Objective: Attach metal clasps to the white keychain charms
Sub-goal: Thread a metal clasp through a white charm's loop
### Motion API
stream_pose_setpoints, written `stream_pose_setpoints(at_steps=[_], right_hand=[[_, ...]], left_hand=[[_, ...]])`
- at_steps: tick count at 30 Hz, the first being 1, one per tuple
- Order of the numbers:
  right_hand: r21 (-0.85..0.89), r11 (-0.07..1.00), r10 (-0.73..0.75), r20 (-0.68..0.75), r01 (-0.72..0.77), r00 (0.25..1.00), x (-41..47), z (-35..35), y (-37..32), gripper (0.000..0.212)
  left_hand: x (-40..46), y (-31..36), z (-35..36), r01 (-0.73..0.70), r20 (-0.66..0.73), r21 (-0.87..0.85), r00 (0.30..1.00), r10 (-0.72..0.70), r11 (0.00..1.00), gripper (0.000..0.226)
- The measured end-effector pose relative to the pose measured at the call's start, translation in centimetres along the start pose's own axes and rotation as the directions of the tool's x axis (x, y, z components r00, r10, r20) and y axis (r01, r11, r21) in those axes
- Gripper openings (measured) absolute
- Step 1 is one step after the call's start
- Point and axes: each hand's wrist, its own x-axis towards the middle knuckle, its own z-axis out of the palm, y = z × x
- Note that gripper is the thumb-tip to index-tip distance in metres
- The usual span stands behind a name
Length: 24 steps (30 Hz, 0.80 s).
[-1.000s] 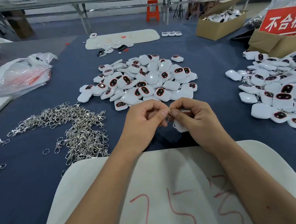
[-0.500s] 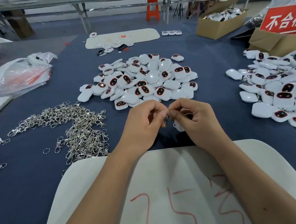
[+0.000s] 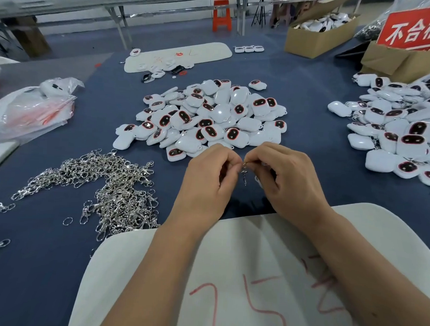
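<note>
Up close, I see both hands meeting above the blue tabletop (image 3: 54, 266). My left hand (image 3: 208, 182) has its fingers curled, thumb and forefinger pinching the top of a small metal clasp (image 3: 244, 173), which hangs down between the two hands. My right hand (image 3: 287, 181) is curled too, pinching the same spot from the other side; a white charm (image 3: 257, 181) sits mostly hidden under its fingers, so I cannot tell how it joins the clasp. Just beyond the hands lies a pile of white charms (image 3: 206, 117) with dark oval faces. A second pile (image 3: 405, 133) lies to the right. A heap of silver clasps (image 3: 103, 184) spreads at the left. Nearest me, a white board (image 3: 239, 288) with red marks lies under both forearms.
</note>
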Motion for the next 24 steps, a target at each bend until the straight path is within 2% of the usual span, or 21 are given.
stream_pose_setpoints(at_steps=[3, 6, 10, 13, 17, 24], right_hand=[[0.080, 0.996, 0.039, -0.037, -0.036, 0.999, 0.1, 0.0, -0.1, 0.015], [0.232, 0.965, 0.133, -0.029, -0.123, 0.991, 0.0, -0.2, -0.4, 0.016], [0.461, 0.841, 0.309, 0.017, -0.282, 0.951, -0.1, -0.1, -0.9, 0.018], [0.555, 0.765, 0.368, 0.041, -0.328, 0.929, -0.1, 0.3, -1.3, 0.019], [0.612, 0.716, 0.380, 0.060, -0.335, 0.923, -0.1, 0.5, -1.4, 0.019], [0.587, 0.731, 0.363, 0.095, -0.347, 0.927, 0.0, 0.8, -1.0, 0.018]], left_hand=[[0.1, 0.3, 0.3, 0.000, -0.054, -0.014, 0.999, -0.001, 1.000, 0.009], [0.2, 0.8, 0.9, 0.015, -0.084, -0.059, 0.996, -0.020, 0.998, 0.009], [0.3, 1.2, 1.4, 0.028, -0.132, -0.089, 0.991, -0.039, 0.996, 0.011], [0.4, 1.3, 1.5, 0.018, -0.162, -0.099, 0.986, -0.034, 0.995, 0.010], [0.2, 1.5, 1.7, 0.029, -0.181, -0.101, 0.982, -0.047, 0.994, 0.010], [0.2, 1.6, 1.6, 0.041, -0.211, -0.120, 0.975, -0.066, 0.992, 0.010]])
